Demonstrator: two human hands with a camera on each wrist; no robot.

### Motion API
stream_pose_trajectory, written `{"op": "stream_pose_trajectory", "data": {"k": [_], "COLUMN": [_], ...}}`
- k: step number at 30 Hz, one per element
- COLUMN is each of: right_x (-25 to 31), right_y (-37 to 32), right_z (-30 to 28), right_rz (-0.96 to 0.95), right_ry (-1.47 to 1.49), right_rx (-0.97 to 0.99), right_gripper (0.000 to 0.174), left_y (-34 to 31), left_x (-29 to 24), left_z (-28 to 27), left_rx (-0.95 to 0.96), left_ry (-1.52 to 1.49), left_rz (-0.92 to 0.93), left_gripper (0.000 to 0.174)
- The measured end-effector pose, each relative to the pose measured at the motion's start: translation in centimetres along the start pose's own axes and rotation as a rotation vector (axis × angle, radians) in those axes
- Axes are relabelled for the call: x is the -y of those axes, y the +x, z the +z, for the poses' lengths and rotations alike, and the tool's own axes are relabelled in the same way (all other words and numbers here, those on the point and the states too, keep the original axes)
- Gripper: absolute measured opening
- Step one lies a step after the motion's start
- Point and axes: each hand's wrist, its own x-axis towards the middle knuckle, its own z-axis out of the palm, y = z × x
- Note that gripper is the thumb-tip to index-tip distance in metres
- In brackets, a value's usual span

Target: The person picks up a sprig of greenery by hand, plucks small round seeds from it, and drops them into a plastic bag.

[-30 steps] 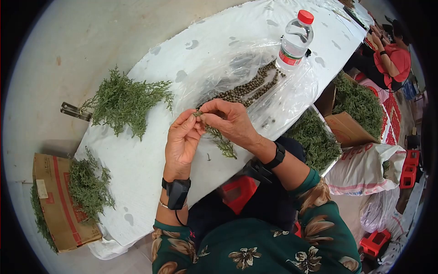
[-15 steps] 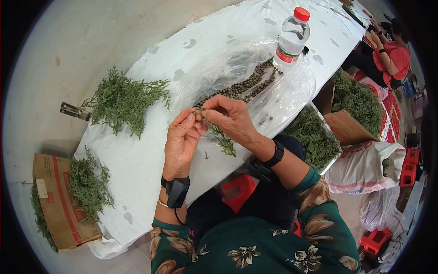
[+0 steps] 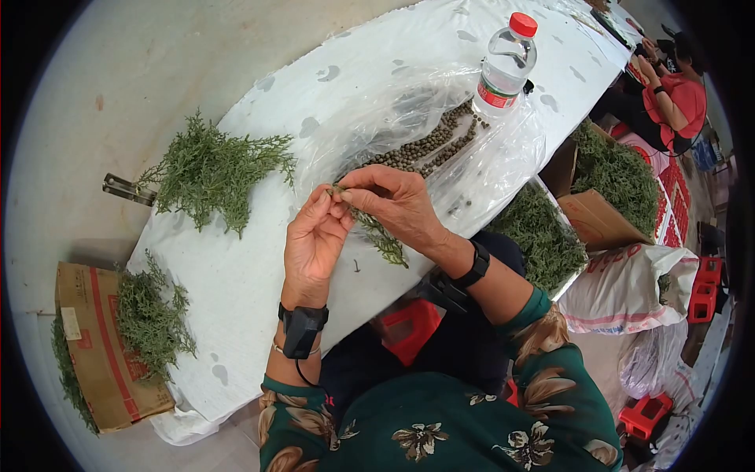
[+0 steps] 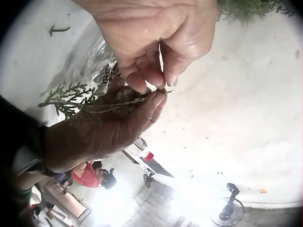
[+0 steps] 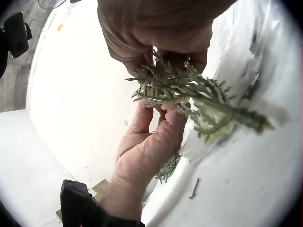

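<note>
Fingertip to fingertip, my left hand [image 3: 314, 240] and right hand [image 3: 403, 206] meet above the front of the table. Between them is a green, scaly-leaved evergreen sprig [image 3: 383, 238]. The right thumb and fingers pinch it, and its leafy part trails out below that palm. In the left wrist view the thin end of the sprig [image 4: 71, 100] runs along the right thumb to the left fingertips, which pinch near its tip. Seen from the right wrist, the sprig [image 5: 203, 97] hides part of both sets of fingers.
A clear plastic bag [image 3: 362, 118] with many small brown beads [image 3: 429, 149] lies behind the hands, beside a red-capped water bottle [image 3: 506, 67]. Evergreen sprigs [image 3: 216, 173] are heaped at left. A cardboard box [image 3: 90, 346] stands lower left; another person [image 3: 680, 102] sits far right.
The right fingertips have shifted slightly left over the left fingertips, and the sprig's hanging part has swung a little. Both hands keep their pinch.
</note>
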Motion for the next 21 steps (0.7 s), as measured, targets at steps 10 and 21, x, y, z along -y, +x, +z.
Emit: {"op": "stream_pose_trajectory", "data": {"k": [10,21], "right_x": [0.88,0.71], "right_y": [-0.40,-0.46], "right_z": [-0.08,-0.07], "right_rz": [0.011,-0.006], "right_ry": [-0.113,-0.191], "right_rx": [-0.031,-0.021], "right_gripper": [0.008,0.011], "left_y": [0.06,0.00], "left_x": [0.30,0.43], "left_z": [-0.08,-0.04], "left_rx": [0.053,0.014], "left_ry": [-0.004,0.105], "left_rz": [-0.011,0.033], "left_gripper": [0.016,0.015]}}
